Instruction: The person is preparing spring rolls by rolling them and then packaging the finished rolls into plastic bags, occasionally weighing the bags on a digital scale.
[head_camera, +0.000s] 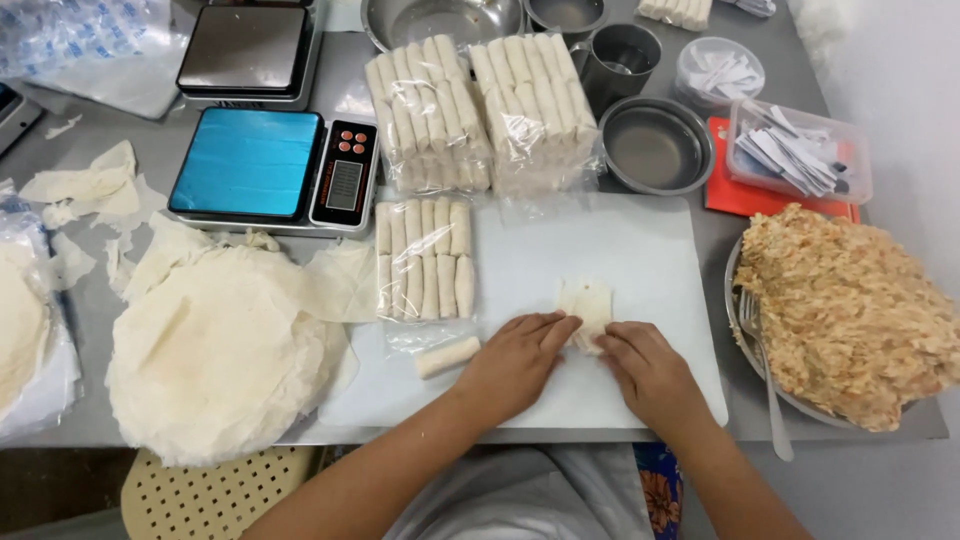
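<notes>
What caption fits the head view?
Both hands, left hand and right hand, roll a wrapper on a white board.

matt plastic board (620, 250), shiny metal bowl (655, 145), thin papery wrappers (215, 350)

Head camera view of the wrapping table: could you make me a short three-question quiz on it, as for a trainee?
1. True or false: both hands touch the wrapper on the white board.
2. What lies nearest the left hand? A) one loose roll B) the fork C) the steel cup
3. On which side of the board is the plate of filling?

Key
1. True: the left hand and right hand press the folded wrapper on the white board.
2. A: the loose roll.
3. The right, where the plate of filling holds a fork.
</notes>
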